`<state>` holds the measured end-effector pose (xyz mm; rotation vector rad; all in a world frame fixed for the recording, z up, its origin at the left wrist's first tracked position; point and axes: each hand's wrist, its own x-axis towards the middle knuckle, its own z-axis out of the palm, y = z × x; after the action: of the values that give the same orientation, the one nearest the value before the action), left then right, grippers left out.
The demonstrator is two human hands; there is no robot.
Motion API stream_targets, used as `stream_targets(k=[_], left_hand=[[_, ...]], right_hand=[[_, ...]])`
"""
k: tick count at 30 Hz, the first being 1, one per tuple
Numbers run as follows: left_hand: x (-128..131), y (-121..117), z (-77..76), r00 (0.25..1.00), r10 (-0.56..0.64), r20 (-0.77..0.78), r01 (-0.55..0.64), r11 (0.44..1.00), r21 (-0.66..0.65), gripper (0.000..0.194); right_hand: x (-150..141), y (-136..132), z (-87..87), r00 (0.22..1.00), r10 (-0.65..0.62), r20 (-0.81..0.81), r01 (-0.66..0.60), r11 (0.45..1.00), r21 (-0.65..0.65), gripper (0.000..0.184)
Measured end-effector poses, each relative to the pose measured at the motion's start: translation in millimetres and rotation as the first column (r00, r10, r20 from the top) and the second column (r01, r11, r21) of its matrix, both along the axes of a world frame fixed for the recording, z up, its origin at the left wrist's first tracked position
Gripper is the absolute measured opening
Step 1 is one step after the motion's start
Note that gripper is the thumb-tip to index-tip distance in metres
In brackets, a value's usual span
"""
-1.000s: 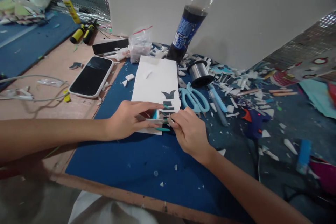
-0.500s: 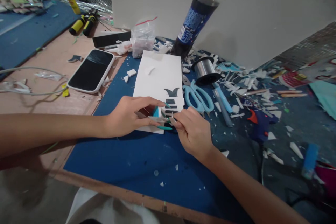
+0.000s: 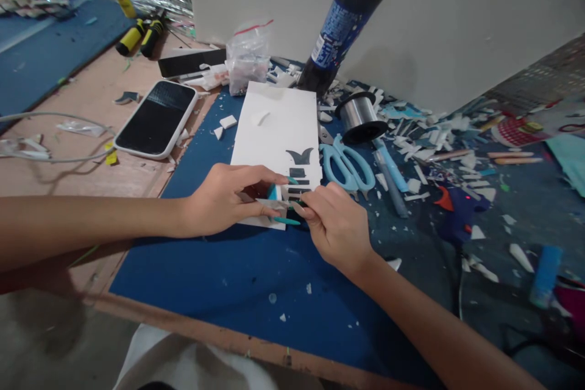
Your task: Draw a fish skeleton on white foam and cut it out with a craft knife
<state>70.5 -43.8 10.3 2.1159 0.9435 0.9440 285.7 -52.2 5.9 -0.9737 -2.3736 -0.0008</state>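
Over the lower edge of a white sheet (image 3: 274,128), my two hands meet almost fingertip to fingertip. My left hand (image 3: 228,198), with long teal nails, is closed in a pinch around a small white-and-blue piece (image 3: 273,194). Thumb and fingers of my right hand (image 3: 338,225) are pressed together against the near end of that piece; what they grip is mostly hidden. Several dark shapes run along the sheet's right side, among them a dark curved shape (image 3: 300,156) with two points. A small white curved scrap (image 3: 260,118) lies farther up.
Light-blue scissors (image 3: 347,164) lie right of the sheet, beside a wire spool (image 3: 361,117) and a blue-handled tool (image 3: 390,167). Behind stands a dark drink bottle (image 3: 342,24). A glue gun (image 3: 461,213) rests among white scraps. The phone (image 3: 158,119) is at left.
The camera view has shifted slightly. Both hands stay in nearly the same place on the sheet, with only small finger movement at the piece.
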Motion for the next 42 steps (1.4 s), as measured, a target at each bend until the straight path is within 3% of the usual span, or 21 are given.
stream_targets(k=[31, 37, 42], left_hand=[[0.3, -0.1, 0.5, 1.0, -0.014, -0.012, 0.015, 1.0, 0.024, 0.026], [0.0, -0.9, 2.1, 1.0, 0.016, 0.023, -0.016, 1.0, -0.023, 0.026], [1.0, -2.1, 2.2, 0.999, -0.052, 0.016, 0.053, 0.998, -0.029, 0.023]], right_hand=[[-1.3, 0.5, -1.7, 1.0, -0.003, -0.025, 0.004, 1.0, 0.021, 0.036], [0.1, 1.0, -0.7, 0.999, -0.015, -0.041, 0.015, 1.0, -0.004, 0.033], [-0.8, 0.8, 1.0, 1.0, -0.015, -0.019, 0.014, 1.0, -0.021, 0.032]])
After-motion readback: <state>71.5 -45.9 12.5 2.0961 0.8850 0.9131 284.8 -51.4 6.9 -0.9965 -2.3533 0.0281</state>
